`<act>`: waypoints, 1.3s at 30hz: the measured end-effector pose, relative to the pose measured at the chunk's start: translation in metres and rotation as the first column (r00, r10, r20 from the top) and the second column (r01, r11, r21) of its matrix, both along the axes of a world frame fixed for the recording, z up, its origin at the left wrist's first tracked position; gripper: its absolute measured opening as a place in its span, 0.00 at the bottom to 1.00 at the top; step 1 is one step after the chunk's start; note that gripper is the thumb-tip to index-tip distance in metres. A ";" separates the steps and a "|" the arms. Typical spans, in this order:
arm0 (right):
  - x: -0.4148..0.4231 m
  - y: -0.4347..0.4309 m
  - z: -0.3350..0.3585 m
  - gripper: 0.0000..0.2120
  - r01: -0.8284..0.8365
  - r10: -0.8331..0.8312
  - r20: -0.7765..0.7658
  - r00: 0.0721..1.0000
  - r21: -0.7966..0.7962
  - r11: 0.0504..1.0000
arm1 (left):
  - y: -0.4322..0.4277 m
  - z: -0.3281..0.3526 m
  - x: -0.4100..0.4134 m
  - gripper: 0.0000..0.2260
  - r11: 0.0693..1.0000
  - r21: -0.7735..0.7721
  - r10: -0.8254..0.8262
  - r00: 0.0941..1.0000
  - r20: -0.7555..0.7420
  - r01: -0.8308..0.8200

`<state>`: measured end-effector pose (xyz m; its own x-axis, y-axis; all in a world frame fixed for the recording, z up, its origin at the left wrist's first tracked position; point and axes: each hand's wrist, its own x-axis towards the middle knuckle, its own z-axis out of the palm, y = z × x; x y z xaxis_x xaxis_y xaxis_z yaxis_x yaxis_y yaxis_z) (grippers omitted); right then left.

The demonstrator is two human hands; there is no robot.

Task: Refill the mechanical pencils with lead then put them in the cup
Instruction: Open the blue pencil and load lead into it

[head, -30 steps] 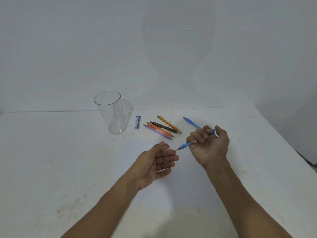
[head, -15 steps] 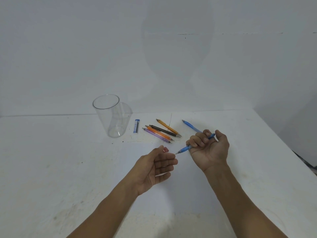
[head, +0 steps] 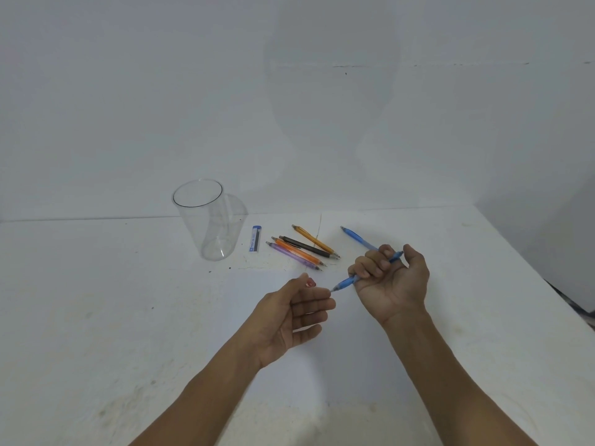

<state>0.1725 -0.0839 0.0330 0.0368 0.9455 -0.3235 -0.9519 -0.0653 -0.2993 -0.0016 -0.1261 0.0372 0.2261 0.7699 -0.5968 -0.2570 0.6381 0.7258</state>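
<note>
My right hand (head: 391, 284) is closed around a blue mechanical pencil (head: 346, 282), palm up, thumb by its back end. The pencil's tip points down-left and touches the index fingertip of my left hand (head: 291, 320). That hand lies palm up with loosely curled, spread fingers. A small red spot (head: 310, 282) sits at its thumb tip; I cannot tell what it is. The clear plastic cup (head: 206, 220) stands upright at the back left with nothing in it. Beside it lies a blue lead case (head: 255, 238).
Several pencils lie side by side behind my hands: yellow (head: 314, 240), black (head: 306, 246), orange (head: 297, 252) and purple (head: 291, 256). A second blue pencil (head: 354, 235) lies behind my right hand. The white table (head: 96, 317) ends at a wall behind and drops off at the right.
Both hands have sunk slightly in view and drawn a little closer together; the pencil tip now meets my left index fingertip. The grip on the pencil is unchanged.
</note>
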 end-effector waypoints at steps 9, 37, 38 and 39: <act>-0.001 0.001 0.000 0.20 0.005 -0.005 0.002 1.000 -0.006 1.000 | 0.000 0.001 0.000 0.19 1.000 0.001 0.002 1.000 0.005 -0.002; 0.001 -0.007 0.013 0.10 -0.067 0.074 0.259 0.963 -0.038 0.997 | 0.005 -0.002 0.020 0.05 0.979 0.151 -0.102 0.967 -0.232 0.139; 0.001 -0.008 0.014 0.10 -0.070 0.077 0.339 0.938 -0.034 0.997 | 0.005 -0.003 0.022 0.06 0.976 0.156 -0.115 0.967 -0.226 0.152; 0.002 -0.009 0.014 0.10 -0.069 0.076 0.435 0.897 -0.033 0.997 | 0.005 -0.004 0.024 0.06 0.972 0.163 -0.131 0.964 -0.229 0.171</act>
